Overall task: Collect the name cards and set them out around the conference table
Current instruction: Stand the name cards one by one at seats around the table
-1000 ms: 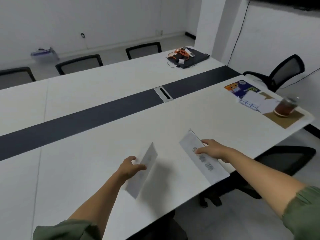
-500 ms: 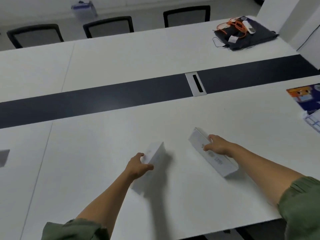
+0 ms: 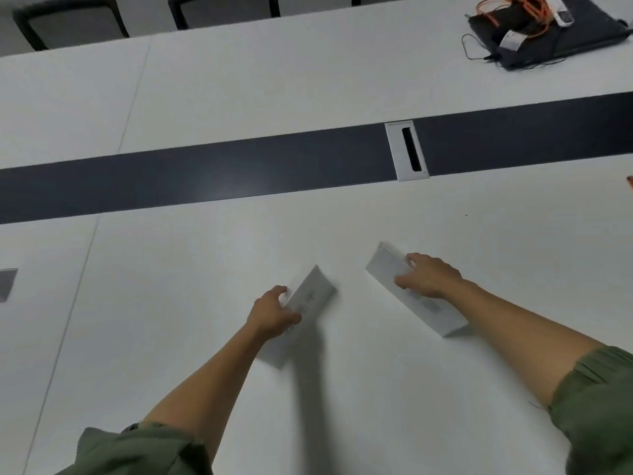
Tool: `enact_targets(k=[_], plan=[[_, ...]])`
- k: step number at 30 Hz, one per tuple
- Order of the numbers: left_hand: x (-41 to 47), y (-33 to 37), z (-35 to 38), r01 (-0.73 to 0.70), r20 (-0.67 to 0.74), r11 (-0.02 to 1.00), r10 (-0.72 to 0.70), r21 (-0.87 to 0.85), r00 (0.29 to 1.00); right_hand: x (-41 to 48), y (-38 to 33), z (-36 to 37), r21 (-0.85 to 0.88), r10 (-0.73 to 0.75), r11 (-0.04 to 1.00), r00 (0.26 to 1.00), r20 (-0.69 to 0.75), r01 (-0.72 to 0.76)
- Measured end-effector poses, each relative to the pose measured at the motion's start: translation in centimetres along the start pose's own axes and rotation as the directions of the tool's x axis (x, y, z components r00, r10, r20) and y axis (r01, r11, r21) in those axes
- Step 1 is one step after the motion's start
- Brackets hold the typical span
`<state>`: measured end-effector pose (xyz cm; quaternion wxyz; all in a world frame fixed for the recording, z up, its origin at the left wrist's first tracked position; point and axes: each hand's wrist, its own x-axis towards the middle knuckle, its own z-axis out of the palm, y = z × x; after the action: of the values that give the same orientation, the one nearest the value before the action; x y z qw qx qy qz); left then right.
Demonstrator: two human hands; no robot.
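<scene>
Two white folded name cards lie on the near half of the white conference table (image 3: 342, 389). My left hand (image 3: 272, 313) grips the left name card (image 3: 310, 296) from its left side, thumb on its face. My right hand (image 3: 428, 275) holds the right name card (image 3: 435, 311) at its far end, fingers curled over its top ridge. Faint printed text shows on both cards but is too blurred to read. At the left edge of the table sits a third grey-looking card (image 3: 7, 284), partly cut off by the frame.
A dark strip (image 3: 205, 173) runs across the table's middle with a white cable hatch (image 3: 407, 150). A black bag with orange cables (image 3: 544, 25) lies at the far right. Black chairs (image 3: 72, 20) stand along the far side.
The view has tilted down and closer to the table. Both hands kept their cards and moved them slightly forward; the right card now stands folded on the table rather than lying flat.
</scene>
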<state>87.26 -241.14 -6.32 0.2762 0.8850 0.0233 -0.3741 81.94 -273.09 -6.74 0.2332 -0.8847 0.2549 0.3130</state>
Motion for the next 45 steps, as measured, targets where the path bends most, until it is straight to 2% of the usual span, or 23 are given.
enact_targets(k=[6,11,14,16,19,21,25,31,34,37,41,45], plan=[[0.3,-0.3,0.1,-0.017,-0.025,0.998,0.018,0.062,1.000,0.0,0.0,0.2,-0.002,0.001,1.000,0.999,-0.045,-0.001],[-1.2,-1.4,-1.3,-0.063,-0.049,0.998,0.064,0.023,0.997,-1.5,-1.0,-0.2,-0.059,-0.007,0.998,0.995,-0.100,0.001],[-2.8,-3.0,-3.3,-0.101,-0.098,0.993,0.094,-0.060,0.991,-3.1,-3.3,-0.4,-0.111,-0.049,0.993,0.977,-0.206,0.026],[-4.0,-5.1,-5.3,-0.109,-0.160,0.988,0.091,-0.110,0.983,-4.4,-5.9,0.0,-0.179,-0.118,0.982,0.940,-0.320,0.062],[-5.3,-9.1,-7.9,-0.094,-0.232,0.991,0.070,-0.096,0.970,-6.4,-10.3,1.2,-0.262,-0.216,0.959,0.871,-0.441,0.106],[-6.1,-12.7,-9.6,-0.070,-0.250,0.995,0.051,-0.067,0.967,-7.7,-13.3,2.8,-0.310,-0.273,0.940,0.857,-0.437,0.141],[-7.1,-20.1,-12.4,-0.008,-0.240,0.999,0.018,0.042,0.971,-9.9,-17.9,7.6,-0.368,-0.331,0.908,0.881,-0.338,0.200],[-6.7,-28.4,-15.5,0.055,-0.228,0.969,0.002,0.243,0.974,-10.3,-20.5,13.1,-0.508,-0.317,0.850,0.906,-0.279,0.140],[-5.5,-30.7,-15.9,0.081,-0.276,0.951,0.004,0.297,0.961,-9.5,-20.9,14.1,-0.536,-0.276,0.839,0.920,-0.277,0.090],[-4.3,-32.3,-15.4,0.036,-0.340,0.950,0.076,0.310,0.937,-8.6,-21.7,14.6,-0.533,-0.285,0.842,0.910,-0.302,0.086],[-3.0,-33.8,-14.1,-0.008,-0.403,0.909,0.193,0.418,0.895,-7.4,-24.5,15.5,-0.546,-0.362,0.822,0.889,-0.279,0.163],[-2.2,-35.0,-11.6,0.057,-0.422,0.897,0.149,0.437,0.894,-6.4,-28.9,16.6,-0.502,-0.427,0.826,0.867,-0.258,0.257]])
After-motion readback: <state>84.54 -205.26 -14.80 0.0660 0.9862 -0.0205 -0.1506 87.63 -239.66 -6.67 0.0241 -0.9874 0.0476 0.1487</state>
